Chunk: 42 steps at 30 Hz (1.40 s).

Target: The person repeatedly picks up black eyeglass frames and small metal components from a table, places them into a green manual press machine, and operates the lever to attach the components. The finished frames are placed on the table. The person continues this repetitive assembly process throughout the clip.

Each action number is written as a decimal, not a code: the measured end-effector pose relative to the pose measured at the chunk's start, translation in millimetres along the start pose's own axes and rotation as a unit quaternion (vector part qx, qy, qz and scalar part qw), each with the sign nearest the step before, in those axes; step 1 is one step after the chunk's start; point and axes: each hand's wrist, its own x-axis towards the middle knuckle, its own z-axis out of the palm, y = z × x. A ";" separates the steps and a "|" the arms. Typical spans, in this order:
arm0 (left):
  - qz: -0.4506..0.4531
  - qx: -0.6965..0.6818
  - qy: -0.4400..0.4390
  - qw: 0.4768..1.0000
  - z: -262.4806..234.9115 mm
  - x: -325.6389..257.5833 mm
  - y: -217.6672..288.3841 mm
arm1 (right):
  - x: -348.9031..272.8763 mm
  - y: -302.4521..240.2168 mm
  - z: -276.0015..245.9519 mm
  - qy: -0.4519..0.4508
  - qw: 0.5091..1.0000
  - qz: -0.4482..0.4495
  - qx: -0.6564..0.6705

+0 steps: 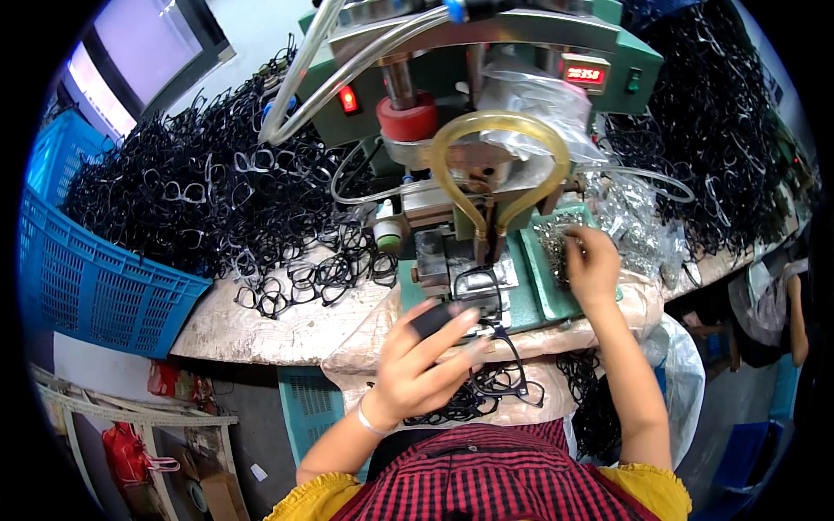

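At centre frame, the left hand (423, 365) pinches a black plastic spectacle frame (483, 300) on the green press machine (486, 165), while the right hand (592, 265) closes over small metal parts (553, 243); fingers risk being caught beneath the press head.

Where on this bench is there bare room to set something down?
One bare patch of pale worn benchtop: between the blue plastic crate, the loose black spectacle frames and the green bench machine. Elsewhere it is crowded with heaped frames.
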 end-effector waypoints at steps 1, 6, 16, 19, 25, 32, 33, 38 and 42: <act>0.012 0.040 0.051 0.998 -5.2 -23.0 -5.2 | -12.8 11.8 -3.0 0.027 0.978 0.127 0.163; -0.401 -0.353 0.460 0.709 -82.6 -58.4 -57.6 | -39.4 3.5 -6.1 0.095 0.825 0.341 0.441; -0.338 0.130 0.029 0.932 -40.8 -30.4 -146.2 | -8.5 -43.8 6.7 0.024 0.969 0.117 0.218; -0.308 0.295 -0.078 0.901 -24.6 -23.2 -175.4 | -22.6 -34.4 -6.8 0.023 0.976 0.133 0.171; -0.339 0.290 0.025 0.895 -9.0 -69.7 -220.9 | -75.3 -11.7 -65.9 0.065 0.974 0.192 0.103; -0.336 -0.113 0.237 0.905 -21.0 -25.3 -162.2 | -0.7 -84.8 -74.4 -0.044 0.962 0.079 0.259; -0.337 -0.116 0.225 0.907 -17.3 -26.8 -159.4 | 14.7 -90.4 -61.2 -0.053 0.960 0.043 0.270; -0.405 -0.216 0.294 0.838 16.8 -72.6 -131.4 | 20.3 -118.5 -11.4 -0.023 0.903 0.124 0.410; -0.402 -0.244 0.342 0.813 8.5 -76.2 -111.5 | 19.4 -123.4 -9.7 -0.030 0.862 0.181 0.473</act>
